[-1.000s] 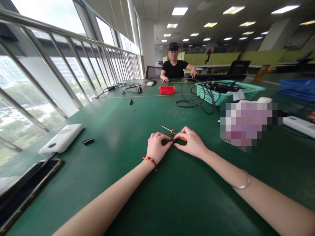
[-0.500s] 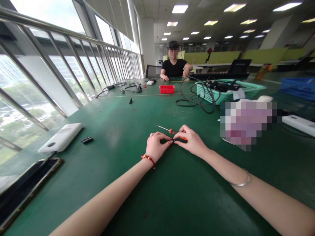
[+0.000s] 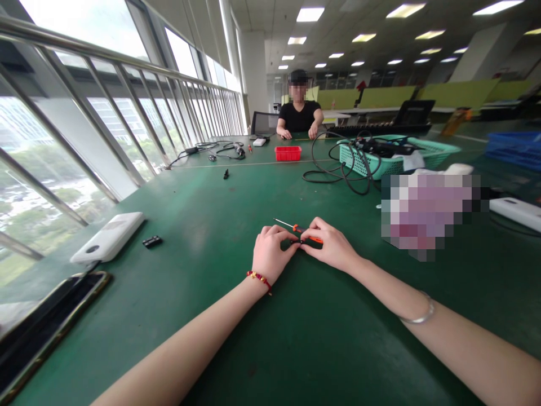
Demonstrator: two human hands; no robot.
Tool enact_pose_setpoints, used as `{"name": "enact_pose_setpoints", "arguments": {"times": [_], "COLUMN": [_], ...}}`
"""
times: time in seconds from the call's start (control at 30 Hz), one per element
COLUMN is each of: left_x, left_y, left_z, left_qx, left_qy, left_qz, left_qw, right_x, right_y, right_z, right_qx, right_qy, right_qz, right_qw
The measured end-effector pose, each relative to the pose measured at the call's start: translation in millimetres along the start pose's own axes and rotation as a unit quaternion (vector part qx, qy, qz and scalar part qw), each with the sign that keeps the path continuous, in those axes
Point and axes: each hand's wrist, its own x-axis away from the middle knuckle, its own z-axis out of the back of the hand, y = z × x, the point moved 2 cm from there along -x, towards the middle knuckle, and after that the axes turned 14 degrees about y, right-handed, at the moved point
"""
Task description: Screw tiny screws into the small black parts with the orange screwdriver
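Observation:
My left hand [image 3: 273, 254] and my right hand [image 3: 332, 245] meet on the green table [image 3: 296, 338], fingertips pinched together on a tiny dark part [image 3: 298, 242] between them. An orange-handled screwdriver [image 3: 296, 228] lies just behind my fingers, its thin shaft pointing far left; my right hand covers part of its handle. A red bead bracelet sits on my left wrist, a silver bangle on my right forearm.
A white device [image 3: 107, 237], a small black block [image 3: 151, 242] and a phone [image 3: 46, 321] lie at the left. A teal basket [image 3: 393, 155] with black cables, a red tray [image 3: 288, 153] and a person in black seated opposite [image 3: 299, 115] are farther off.
Both hands stay pinched at the same spot with only slight finger shifts. The person opposite has brought an arm down to the table.

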Motion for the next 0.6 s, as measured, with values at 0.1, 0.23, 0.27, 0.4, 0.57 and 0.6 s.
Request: {"name": "enact_pose_setpoints", "arguments": {"times": [0.1, 0.23, 0.27, 0.4, 0.57, 0.6], "left_x": [0.5, 0.5, 0.3, -0.5, -0.8, -0.7], "left_y": [0.7, -2.2, -3.2, -6.6, -7.1, -6.9], "left_z": [0.1, -0.6, -0.7, -1.2, -1.5, -1.4], "left_qx": [-0.003, 0.009, 0.014, 0.032, 0.059, 0.061], "left_qy": [-0.003, -0.002, -0.002, -0.009, -0.013, -0.011], "left_qz": [0.001, 0.013, 0.019, 0.054, 0.071, 0.071], "left_qw": [1.0, 1.0, 1.0, 0.998, 0.996, 0.996], "right_x": [0.3, -0.1, -0.3, -1.2, -1.2, -1.1], "right_y": [-0.2, 0.7, 1.3, 4.4, 7.4, 7.6], "right_z": [0.4, 0.1, -0.1, -1.8, -3.0, -3.0], "right_qx": [-0.002, -0.01, -0.013, -0.022, -0.027, -0.026], "right_qy": [-0.001, -0.004, -0.005, -0.008, -0.007, -0.007], "right_qz": [0.002, 0.008, 0.01, 0.019, 0.023, 0.023], "right_qw": [1.0, 1.0, 1.0, 1.0, 0.999, 0.999]}}
